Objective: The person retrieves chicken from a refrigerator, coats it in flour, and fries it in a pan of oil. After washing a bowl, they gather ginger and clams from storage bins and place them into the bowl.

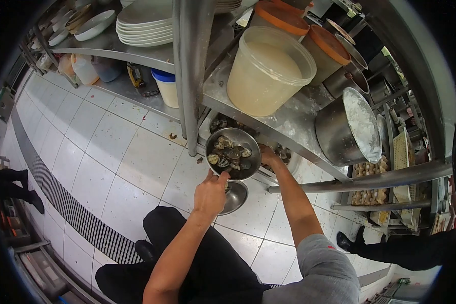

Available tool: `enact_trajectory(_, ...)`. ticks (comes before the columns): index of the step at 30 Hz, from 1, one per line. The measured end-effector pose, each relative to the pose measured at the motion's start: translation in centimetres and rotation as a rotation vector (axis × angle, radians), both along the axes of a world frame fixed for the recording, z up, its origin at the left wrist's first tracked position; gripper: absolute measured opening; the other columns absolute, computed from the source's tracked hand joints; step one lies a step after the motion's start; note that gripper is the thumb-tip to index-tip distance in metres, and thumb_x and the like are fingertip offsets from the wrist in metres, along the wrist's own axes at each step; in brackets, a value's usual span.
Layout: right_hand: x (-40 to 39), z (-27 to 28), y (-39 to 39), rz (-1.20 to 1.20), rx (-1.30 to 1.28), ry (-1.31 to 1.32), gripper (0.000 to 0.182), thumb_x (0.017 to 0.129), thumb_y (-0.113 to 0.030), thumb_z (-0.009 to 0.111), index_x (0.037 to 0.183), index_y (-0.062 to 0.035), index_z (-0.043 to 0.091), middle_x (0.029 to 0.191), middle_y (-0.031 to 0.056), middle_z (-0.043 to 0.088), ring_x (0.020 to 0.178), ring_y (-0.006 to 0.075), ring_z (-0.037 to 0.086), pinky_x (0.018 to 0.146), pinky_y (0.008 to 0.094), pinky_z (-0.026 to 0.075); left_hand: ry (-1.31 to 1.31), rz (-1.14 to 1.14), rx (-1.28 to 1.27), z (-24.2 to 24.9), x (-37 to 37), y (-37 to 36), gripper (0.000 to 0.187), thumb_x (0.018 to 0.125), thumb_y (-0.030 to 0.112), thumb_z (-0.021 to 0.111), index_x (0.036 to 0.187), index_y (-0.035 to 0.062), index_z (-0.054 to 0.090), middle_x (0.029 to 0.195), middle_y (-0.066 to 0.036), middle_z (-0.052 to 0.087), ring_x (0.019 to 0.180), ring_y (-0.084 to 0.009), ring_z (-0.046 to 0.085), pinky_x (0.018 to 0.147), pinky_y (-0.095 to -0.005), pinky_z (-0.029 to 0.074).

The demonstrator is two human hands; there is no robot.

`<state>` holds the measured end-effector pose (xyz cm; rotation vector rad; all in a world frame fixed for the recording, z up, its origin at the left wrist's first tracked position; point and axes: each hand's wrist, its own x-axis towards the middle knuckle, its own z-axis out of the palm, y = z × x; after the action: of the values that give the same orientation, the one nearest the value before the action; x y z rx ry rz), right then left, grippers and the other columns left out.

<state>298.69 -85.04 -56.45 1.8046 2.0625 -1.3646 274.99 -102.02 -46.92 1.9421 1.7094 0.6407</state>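
Observation:
My left hand point(211, 193) is closed on the near rim of a round metal bowl point(252, 164), thumb at the edge. Striped clams point(229, 153) lie inside the bowl. Beyond its right side, my right hand point(269, 155) reaches down into a white tub point(295, 164) of shellfish under the metal shelf. The fingers of that hand are mostly hidden, so what they hold does not show. Below the held bowl, a second metal bowl point(236, 198) is near the tiled floor, partly covered by my left hand and the upper bowl.
Over the tub, a metal shelf point(289, 121) bears a cloudy plastic bucket point(266, 81) and a flour-dusted pot point(337, 134). A steel post point(190, 76) stands close on the left. Stacked plates point(144, 25) are upper left. Other people's legs point(390, 251) show at both sides.

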Motion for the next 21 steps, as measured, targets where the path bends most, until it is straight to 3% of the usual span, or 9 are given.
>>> enact_trajectory(1,-1.1,2.6,-0.3,-0.149,-0.192,-0.059,0.047,0.077,-0.042,0.065,0.115,-0.0143,0.059,0.103,0.0064,0.064,0.1,0.019,0.058,0.084,0.0385,0.05,0.004,-0.004,0.006,0.0,0.0,0.1,0.028,0.071,-0.003,0.058,0.098,0.0054,0.057,0.081,-0.017,0.065,0.1,-0.0357,0.061,0.069,-0.0412,0.054)
enact_trajectory(5,2.7,-4.3,1.6,-0.323,-0.303,0.165,0.031,0.081,-0.037,0.063,0.103,-0.0158,0.061,0.091,0.0009,0.062,0.085,0.0127,0.056,0.061,0.0326,0.048,0.017,-0.014,0.01,-0.2,-0.3,0.2,0.028,0.074,-0.001,0.057,0.101,0.0058,0.056,0.08,-0.019,0.065,0.103,-0.0379,0.06,0.071,-0.0416,0.054)
enact_trajectory(7,3.4,-4.1,1.7,-0.707,-0.236,0.44,0.025,0.085,-0.028,0.062,0.104,-0.0133,0.06,0.088,0.0043,0.061,0.076,0.0113,0.056,0.048,0.0208,0.039,0.005,-0.021,-0.003,-0.2,-0.2,0.4,0.028,0.075,0.0,0.056,0.102,0.006,0.056,0.081,-0.019,0.065,0.104,-0.0388,0.059,0.072,-0.0416,0.054)
enact_trajectory(8,4.0,-3.5,1.7,-0.705,-0.235,0.436,0.025,0.085,-0.028,0.062,0.104,-0.0133,0.06,0.088,0.0043,0.061,0.076,0.0113,0.056,0.048,0.0208,0.039,0.02,-0.017,-0.009,-0.2,-0.2,0.5,0.027,0.076,0.0,0.056,0.102,0.006,0.056,0.081,-0.02,0.065,0.103,-0.0389,0.06,0.072,-0.0419,0.054)
enact_trajectory(10,6.2,-2.1,1.8,-0.883,-0.282,0.964,0.029,0.085,-0.028,0.062,0.109,-0.0132,0.057,0.094,0.0036,0.062,0.08,0.0161,0.058,0.058,0.0246,0.044,0.037,-0.01,-0.018,-0.3,-0.2,0.6,0.026,0.076,0.001,0.057,0.102,0.0059,0.056,0.082,-0.02,0.065,0.103,-0.039,0.06,0.073,-0.0421,0.054)
enact_trajectory(12,8.2,-1.6,1.7,-0.851,-0.21,1.079,0.03,0.085,-0.029,0.061,0.11,-0.0126,0.057,0.097,0.0039,0.062,0.081,0.0161,0.058,0.06,0.025,0.045,0.009,0.023,0.088,-0.9,0.0,0.6,0.02,0.075,0.002,0.056,0.094,0.0093,0.059,0.088,-0.018,0.063,0.077,-0.0333,0.065,0.062,-0.0414,0.053)
enact_trajectory(15,6.2,3.3,1.3,-0.652,-0.148,1.151,0.03,0.084,-0.027,0.063,0.109,-0.0116,0.057,0.102,0.005,0.061,0.083,0.0153,0.058,0.063,0.0259,0.047,0.035,-0.001,0.067,-1.8,0.0,0.8,0.022,0.075,0.001,0.055,0.094,0.0091,0.059,0.09,-0.019,0.063,0.077,-0.0345,0.065,0.062,-0.0414,0.053)
enact_trajectory(19,-4.1,12.4,-0.4,-0.215,-0.153,0.56,0.039,0.077,-0.015,0.071,0.113,-0.0085,0.057,0.103,0.0074,0.061,0.083,0.0142,0.058,0.069,0.0278,0.049,0.025,0.017,0.025,-0.4,0.4,1.2,0.023,0.074,-0.001,0.056,0.095,0.0089,0.059,0.091,-0.02,0.062,0.078,-0.0355,0.065,0.063,-0.0416,0.053)
enact_trajectory(21,-6.3,13.0,-1.3,-0.063,-0.052,0.47,0.043,0.075,-0.012,0.073,0.115,-0.0068,0.057,0.098,0.0079,0.062,0.081,0.0146,0.059,0.071,0.0287,0.049,0.019,-0.003,-0.012,-0.3,0.3,1.2,0.024,0.076,0.002,0.057,0.1,0.0056,0.056,0.081,-0.023,0.064,0.101,-0.0407,0.06,0.072,-0.0426,0.055)
